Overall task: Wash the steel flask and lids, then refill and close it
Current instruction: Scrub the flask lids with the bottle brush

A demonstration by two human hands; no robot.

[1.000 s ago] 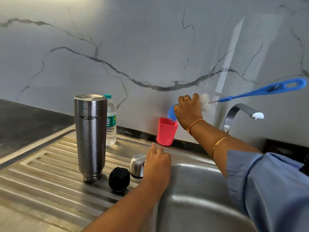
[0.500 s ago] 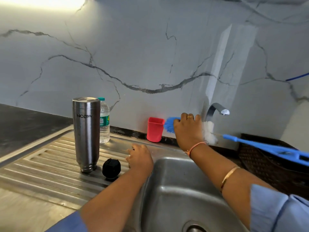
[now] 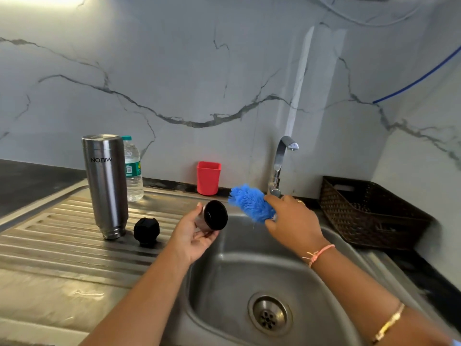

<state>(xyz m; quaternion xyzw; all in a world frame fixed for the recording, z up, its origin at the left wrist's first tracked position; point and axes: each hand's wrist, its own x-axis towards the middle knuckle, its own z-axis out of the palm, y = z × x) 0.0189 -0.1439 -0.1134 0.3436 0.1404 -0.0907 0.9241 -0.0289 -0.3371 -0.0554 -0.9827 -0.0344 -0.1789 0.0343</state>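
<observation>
The left hand (image 3: 193,236) curls round the steel lid (image 3: 215,215) (black inside showing); the right hand (image 3: 293,222), just beside it, grips the blue brush (image 3: 249,203). Left of both hands, the flask (image 3: 106,186) and black stopper (image 3: 146,231) stand on the counter (image 3: 50,248).

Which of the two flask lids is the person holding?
The steel cup lid with the black interior, gripped in the left hand at the sink edge; the round black stopper stands untouched on the drainboard next to the flask.
</observation>
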